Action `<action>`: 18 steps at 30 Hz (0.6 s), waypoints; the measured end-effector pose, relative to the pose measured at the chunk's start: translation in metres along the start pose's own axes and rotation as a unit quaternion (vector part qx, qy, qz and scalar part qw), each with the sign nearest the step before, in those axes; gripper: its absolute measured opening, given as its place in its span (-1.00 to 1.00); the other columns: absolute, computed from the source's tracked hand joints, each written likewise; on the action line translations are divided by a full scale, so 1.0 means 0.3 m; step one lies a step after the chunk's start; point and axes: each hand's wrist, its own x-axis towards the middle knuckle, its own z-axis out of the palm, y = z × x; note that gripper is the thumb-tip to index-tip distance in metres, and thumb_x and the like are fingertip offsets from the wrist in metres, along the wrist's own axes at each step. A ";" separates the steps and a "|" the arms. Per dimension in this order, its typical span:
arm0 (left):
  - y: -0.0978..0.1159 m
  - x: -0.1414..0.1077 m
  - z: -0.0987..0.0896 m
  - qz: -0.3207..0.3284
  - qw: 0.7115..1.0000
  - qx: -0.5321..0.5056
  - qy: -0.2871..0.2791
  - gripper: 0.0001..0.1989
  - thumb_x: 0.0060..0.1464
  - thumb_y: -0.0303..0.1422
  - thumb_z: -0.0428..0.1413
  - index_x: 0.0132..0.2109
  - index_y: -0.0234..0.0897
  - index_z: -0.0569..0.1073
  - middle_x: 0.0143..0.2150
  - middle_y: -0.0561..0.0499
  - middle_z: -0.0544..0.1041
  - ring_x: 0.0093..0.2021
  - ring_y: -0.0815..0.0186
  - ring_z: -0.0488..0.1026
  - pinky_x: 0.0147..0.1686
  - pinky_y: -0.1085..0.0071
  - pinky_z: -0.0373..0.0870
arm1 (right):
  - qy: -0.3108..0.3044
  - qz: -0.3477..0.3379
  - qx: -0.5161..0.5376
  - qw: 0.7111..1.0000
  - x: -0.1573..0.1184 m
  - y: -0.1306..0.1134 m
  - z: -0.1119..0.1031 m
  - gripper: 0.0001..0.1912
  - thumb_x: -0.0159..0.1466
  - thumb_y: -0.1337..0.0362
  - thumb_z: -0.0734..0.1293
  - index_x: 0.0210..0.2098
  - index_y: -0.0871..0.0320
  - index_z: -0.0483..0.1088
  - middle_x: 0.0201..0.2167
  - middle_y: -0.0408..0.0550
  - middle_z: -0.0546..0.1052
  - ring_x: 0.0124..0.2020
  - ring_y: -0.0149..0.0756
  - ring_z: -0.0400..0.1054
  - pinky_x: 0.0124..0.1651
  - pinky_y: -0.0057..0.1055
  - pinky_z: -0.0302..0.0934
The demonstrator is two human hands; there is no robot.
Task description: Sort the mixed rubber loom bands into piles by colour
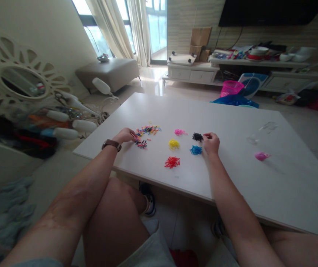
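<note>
My left hand [125,135] reaches to the left side of the white table [231,178], its fingertips pinched at a mixed pile of small coloured rubber bands [149,129]. Just below it lies a smaller group of black and pink bands [141,144]. With fingers pressed together, my right hand [211,142] touches the edge of a pile of black rubber bands [197,137]. What either pinch holds is too small to make out. Between the hands sit piles of pink [179,132], yellow [174,144], blue [196,150] and red bands [172,162].
On the table's right side lie a pink object [261,156] and clear plastic pieces [268,128]. A pink basket [231,88] stands beyond the far edge. A lamp with white shades [85,125] is close to the left edge. My knees are under the near edge.
</note>
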 end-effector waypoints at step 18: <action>0.047 -0.025 -0.011 0.002 0.999 -0.029 0.034 -0.87 -0.30 -0.43 0.34 -0.49 -0.33 0.58 -0.57 0.00 0.51 -0.51 0.34 0.35 -0.50 0.44 0.20 | -0.005 0.001 -0.003 1.000 0.003 0.000 0.001 -0.90 0.07 0.26 0.31 -0.45 0.12 0.46 -0.37 -0.07 0.50 -0.32 -0.22 0.38 -0.11 -0.24 0.27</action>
